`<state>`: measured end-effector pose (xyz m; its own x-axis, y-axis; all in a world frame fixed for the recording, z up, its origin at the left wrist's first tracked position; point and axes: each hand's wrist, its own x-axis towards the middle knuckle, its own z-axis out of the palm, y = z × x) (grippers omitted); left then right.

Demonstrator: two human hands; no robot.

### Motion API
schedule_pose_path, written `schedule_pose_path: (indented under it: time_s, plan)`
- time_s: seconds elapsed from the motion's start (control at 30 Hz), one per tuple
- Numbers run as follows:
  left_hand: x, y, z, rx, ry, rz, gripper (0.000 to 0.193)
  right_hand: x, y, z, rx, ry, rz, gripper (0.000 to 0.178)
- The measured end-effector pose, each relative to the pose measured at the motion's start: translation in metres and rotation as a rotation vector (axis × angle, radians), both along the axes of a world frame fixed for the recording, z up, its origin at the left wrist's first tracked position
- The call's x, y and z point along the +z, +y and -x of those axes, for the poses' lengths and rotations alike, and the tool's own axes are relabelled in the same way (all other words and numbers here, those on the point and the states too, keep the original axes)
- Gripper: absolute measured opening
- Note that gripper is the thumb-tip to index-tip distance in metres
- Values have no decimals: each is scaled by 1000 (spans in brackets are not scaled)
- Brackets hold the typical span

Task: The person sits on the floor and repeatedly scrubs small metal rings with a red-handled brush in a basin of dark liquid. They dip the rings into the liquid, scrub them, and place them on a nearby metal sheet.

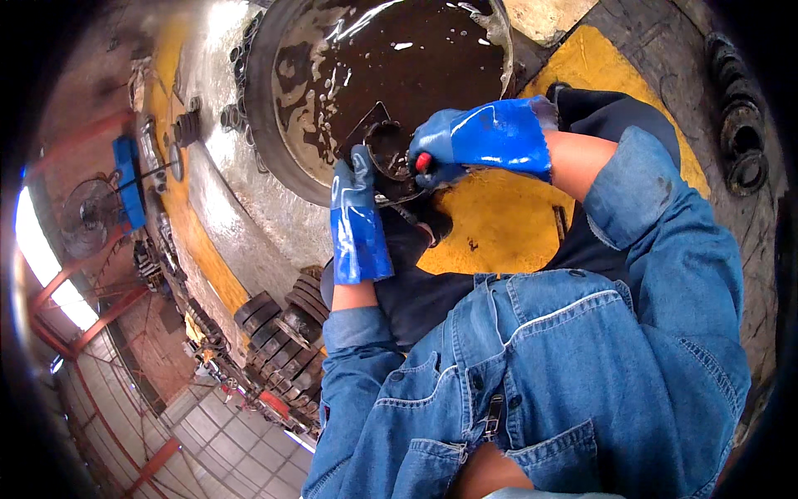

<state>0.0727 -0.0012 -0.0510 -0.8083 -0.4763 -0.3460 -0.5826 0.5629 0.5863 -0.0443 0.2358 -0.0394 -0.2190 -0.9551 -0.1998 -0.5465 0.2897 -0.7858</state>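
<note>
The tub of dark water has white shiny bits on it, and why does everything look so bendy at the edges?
In the head view, the white patches on the dark liquid in the round tub are glare from light above. Straight beams curve near the rim, which goes black: fisheye lens distortion. The blue-gloved left hand and right hand look sharp; a bright window at far left is washed out.

Yellow-painted floor (499,224) (oil-stained), red roof beams (100,320), bright daylight.
</note>
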Motion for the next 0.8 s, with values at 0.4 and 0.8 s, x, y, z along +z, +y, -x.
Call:
schedule_pose_path:
  time_s: [0.4, 0.8]
  plan:
    - [25, 51, 20, -109, 42, 274, 61, 11, 8, 5, -487, -679, 22, 33]
    - [47, 8, 64, -159, -38, -269, 61, 15, 9, 28, -574, -637, 26, 53]
